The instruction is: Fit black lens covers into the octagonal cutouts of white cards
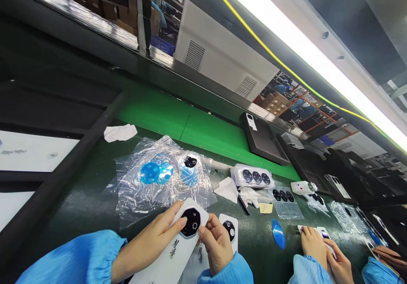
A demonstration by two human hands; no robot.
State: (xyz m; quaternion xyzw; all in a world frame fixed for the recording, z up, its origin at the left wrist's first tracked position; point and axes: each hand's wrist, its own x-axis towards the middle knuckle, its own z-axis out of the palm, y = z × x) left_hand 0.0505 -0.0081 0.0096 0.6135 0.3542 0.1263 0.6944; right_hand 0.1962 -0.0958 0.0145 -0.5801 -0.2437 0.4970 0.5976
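Two hands hold one white panel [168, 262] at the near side of the bench: the left hand [155, 239] wraps its left edge, thumb against the black camera plate [191, 222]; the right hand [218, 243] pinches its right edge, fingers nearly together. One second panel [235, 223] lies partly beneath the right hand. Beyond the white panel are crinkled clear bags [133, 195] with blue round pieces (three, as far as the glare lets me count). To its right, farther off, sit three black discs [257, 176] on a wrapped block, three more [282, 196] on a flat bag, one yellow note [266, 208] and one blue oval [278, 234]. A co-worker's hands [313, 246] are well right. Dark benchtop [256, 237] shows between second panel and oval; a green strip [203, 129] runs behind the bags.
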